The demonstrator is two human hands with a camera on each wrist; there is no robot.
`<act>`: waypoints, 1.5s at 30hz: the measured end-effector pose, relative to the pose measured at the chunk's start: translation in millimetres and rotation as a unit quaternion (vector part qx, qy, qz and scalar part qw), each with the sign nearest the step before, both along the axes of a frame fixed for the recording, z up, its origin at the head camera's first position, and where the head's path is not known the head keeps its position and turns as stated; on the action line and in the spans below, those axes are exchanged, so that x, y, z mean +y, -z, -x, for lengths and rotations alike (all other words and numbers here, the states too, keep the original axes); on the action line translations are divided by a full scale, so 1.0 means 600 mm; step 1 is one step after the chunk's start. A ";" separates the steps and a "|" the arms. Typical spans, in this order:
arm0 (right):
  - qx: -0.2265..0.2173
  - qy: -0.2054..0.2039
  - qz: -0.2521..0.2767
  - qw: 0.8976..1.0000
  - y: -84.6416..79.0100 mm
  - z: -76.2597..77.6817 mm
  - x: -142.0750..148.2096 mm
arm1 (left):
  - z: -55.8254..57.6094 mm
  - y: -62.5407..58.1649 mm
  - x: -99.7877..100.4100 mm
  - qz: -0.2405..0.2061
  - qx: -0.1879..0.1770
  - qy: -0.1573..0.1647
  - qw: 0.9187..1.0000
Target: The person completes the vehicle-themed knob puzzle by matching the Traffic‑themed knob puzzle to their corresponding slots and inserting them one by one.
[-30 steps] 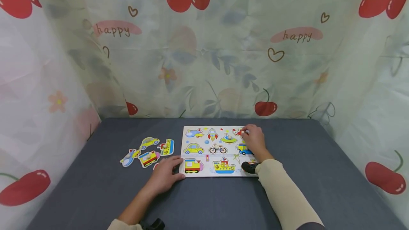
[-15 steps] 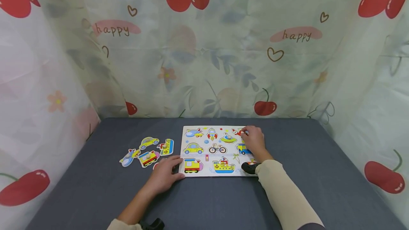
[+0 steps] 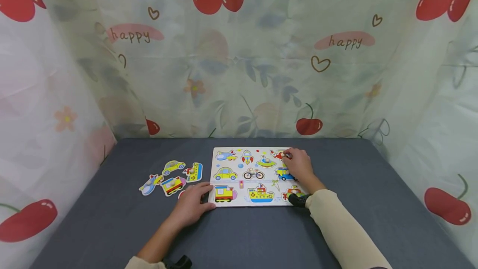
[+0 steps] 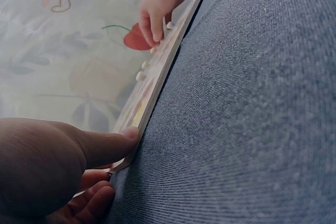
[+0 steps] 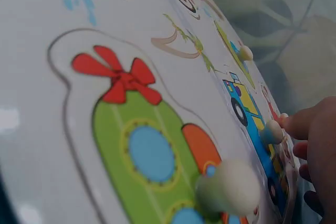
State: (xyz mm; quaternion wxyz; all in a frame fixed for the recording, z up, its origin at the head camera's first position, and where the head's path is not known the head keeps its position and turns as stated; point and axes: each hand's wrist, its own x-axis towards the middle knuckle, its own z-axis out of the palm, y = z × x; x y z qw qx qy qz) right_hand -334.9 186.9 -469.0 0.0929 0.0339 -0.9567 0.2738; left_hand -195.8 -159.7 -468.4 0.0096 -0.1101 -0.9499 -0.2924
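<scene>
My left hand (image 3: 190, 206) grips the near left corner of a white puzzle board (image 3: 242, 197), thumb laid along its edge in the left wrist view and fingers curled at the corner. At the board's far right, my right hand (image 3: 300, 164) pinches the knob of a red puzzle piece (image 3: 276, 155), which the fingers partly cover. The right wrist view shows a fingertip at that small knob (image 5: 284, 116). Close by sit a blue truck piece (image 5: 251, 124) with a round knob and, nearer the wrist, a green submarine piece (image 5: 131, 145), also knobbed.
Left of the board lie several loose pieces: a yellow car (image 3: 174, 167), a ship (image 3: 194, 172), a train (image 3: 173, 186) and a plane (image 3: 150, 184). Another is mostly hidden behind the left hand. Cloth curtains (image 3: 239, 94) stand around the dark table (image 3: 246, 235).
My right hand has shifted slightly right and the wrist has swung outward, uncovering more of the submarine piece; its fingers stay at the red piece. The left hand keeps its place.
</scene>
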 end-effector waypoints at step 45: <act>-0.014 -0.102 0.042 0.994 0.023 -0.147 0.100 | 0.028 -0.012 -0.014 -0.142 -0.004 -0.080 0.987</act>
